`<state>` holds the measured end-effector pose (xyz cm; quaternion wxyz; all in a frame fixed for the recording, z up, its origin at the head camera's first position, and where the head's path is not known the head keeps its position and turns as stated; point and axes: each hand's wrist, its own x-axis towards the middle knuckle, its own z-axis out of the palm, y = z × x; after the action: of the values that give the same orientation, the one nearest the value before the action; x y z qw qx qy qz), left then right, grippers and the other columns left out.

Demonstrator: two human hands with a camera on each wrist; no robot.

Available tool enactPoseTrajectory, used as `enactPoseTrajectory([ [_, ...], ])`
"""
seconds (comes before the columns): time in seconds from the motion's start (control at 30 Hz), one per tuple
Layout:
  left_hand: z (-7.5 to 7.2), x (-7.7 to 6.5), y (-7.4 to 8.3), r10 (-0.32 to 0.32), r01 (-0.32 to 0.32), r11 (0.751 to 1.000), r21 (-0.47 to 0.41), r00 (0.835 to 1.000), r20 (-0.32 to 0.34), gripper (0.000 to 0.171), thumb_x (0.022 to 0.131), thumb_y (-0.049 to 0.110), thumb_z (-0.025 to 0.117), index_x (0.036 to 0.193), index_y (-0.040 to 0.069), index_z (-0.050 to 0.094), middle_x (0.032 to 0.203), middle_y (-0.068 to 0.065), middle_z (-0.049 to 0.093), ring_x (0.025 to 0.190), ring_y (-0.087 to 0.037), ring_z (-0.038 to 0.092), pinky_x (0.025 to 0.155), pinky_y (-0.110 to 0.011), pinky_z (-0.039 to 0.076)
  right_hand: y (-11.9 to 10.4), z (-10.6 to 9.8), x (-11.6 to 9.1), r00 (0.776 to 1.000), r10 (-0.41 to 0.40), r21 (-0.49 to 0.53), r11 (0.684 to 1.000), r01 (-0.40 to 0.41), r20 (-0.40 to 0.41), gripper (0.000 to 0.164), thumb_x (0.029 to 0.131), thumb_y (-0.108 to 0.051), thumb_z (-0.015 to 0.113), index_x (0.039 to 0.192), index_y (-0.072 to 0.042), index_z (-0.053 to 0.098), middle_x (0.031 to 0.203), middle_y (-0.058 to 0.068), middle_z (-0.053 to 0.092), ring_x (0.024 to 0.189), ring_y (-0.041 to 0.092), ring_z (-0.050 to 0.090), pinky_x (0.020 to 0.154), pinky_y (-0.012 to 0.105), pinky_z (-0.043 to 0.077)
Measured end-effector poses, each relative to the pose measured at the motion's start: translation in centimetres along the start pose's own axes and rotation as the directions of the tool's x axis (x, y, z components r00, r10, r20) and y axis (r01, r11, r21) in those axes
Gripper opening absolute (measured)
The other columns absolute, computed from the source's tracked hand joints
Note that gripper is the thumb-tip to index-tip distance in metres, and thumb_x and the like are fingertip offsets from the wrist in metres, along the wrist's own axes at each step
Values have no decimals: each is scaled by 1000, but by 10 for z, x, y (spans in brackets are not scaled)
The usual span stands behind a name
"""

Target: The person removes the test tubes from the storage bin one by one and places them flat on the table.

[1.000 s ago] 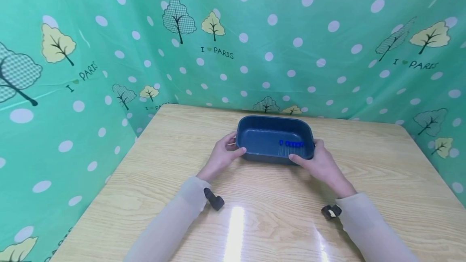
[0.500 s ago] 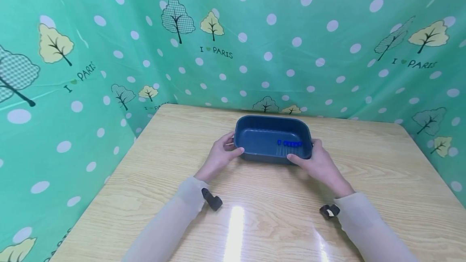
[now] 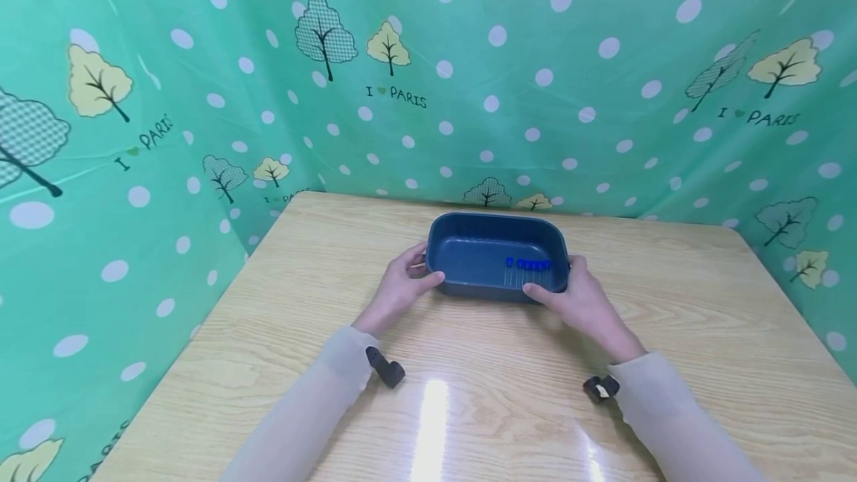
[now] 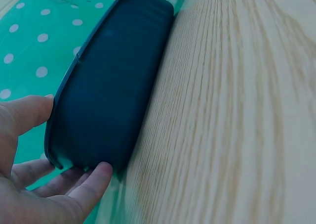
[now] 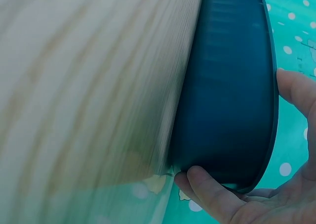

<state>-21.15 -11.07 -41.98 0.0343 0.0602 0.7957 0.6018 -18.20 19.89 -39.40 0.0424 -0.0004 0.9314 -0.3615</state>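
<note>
A dark blue rectangular container (image 3: 469, 262) with rounded corners sits toward the far side of the wooden table in the head view. Inside, at its front right, are several small bright blue pieces (image 3: 533, 265) in a row above thin ridges. My left hand (image 3: 395, 292) grips the container's left end, thumb at the front rim. At the opposite end my right hand (image 3: 589, 307) holds it the same way. In the left wrist view, fingers (image 4: 94, 187) curl around the end of the container (image 4: 108, 80). The right wrist view shows the thumb (image 5: 296, 90) against the rim.
The light wooden table (image 3: 469, 363) extends around the container, with bright reflections near the front. A green polka-dot curtain (image 3: 402, 132) with tree prints stands behind and at the sides. Black camera mounts (image 3: 386, 368) sit on both sleeves.
Both hands and the container have shifted slightly to the left together. The hold at each end looks the same, and the blue pieces keep their place inside.
</note>
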Motion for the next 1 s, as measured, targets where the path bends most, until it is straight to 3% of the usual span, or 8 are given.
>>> enactPoseTrajectory([
  [0.6,-1,2,-1,-24,24,1000,7,1000,-9,69,83,22,74,144,15,43,132,-13,55,118,-28,55,88,-39,51,0,-1,1,1000,9,3,1000,-9,10,115,76,-69,62,144,9,12,136,37,37,123,47,43,97,59,38],
  [0.83,-2,1,1,-30,30,999,18,1000,-6,70,83,24,75,144,14,43,132,-13,55,118,-28,54,87,-39,51,6,-9,1,999,-1,35,999,0,32,106,80,-61,66,146,5,15,136,33,40,118,44,49,91,55,44],
  [1.0,-2,1,3,-42,42,999,20,999,-8,70,82,24,75,144,15,43,132,-13,55,118,-27,55,87,-39,52,9,-16,2,998,-24,66,998,20,52,99,84,-51,67,149,3,14,141,31,36,121,45,47,95,57,41],
])
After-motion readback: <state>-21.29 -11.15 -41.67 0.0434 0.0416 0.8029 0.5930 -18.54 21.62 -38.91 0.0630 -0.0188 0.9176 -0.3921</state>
